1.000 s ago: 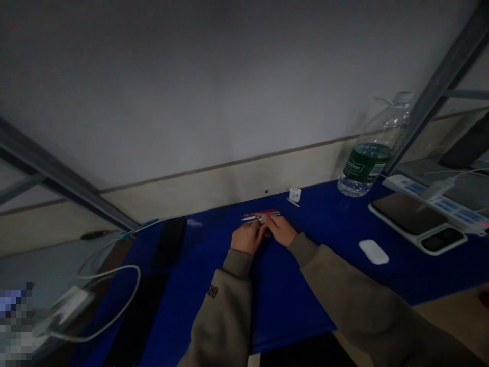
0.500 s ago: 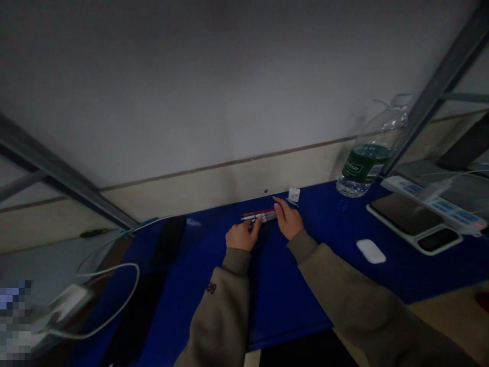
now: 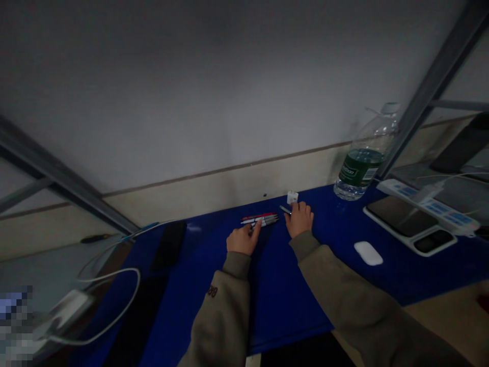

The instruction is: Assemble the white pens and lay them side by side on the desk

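Note:
Several pens (image 3: 269, 220) lie side by side on the blue tabletop (image 3: 214, 275), white and grey ones with a red one at the back. My left hand (image 3: 242, 239) is closed at their near left side, thumb and fingers gripping the bunch; its fingertips are partly hidden. To the right, my right hand (image 3: 300, 220) has its fingers closed over a separate dark pen (image 3: 284, 209), whose left end sticks out. Just behind that hand stands a small white charger plug (image 3: 292, 196), close to the wall.
A large water bottle (image 3: 361, 168) stands back right. Before it lie a kitchen scale (image 3: 431, 243), a power strip (image 3: 451, 213) and a white rounded case (image 3: 368, 253). At left are a black phone-like slab (image 3: 169, 244) and a white cable (image 3: 130, 300).
My right hand has moved right, away from the bunched pens, and closed over the separate pen near the charger. My left hand has stayed at the bunch. The view has shifted slightly.

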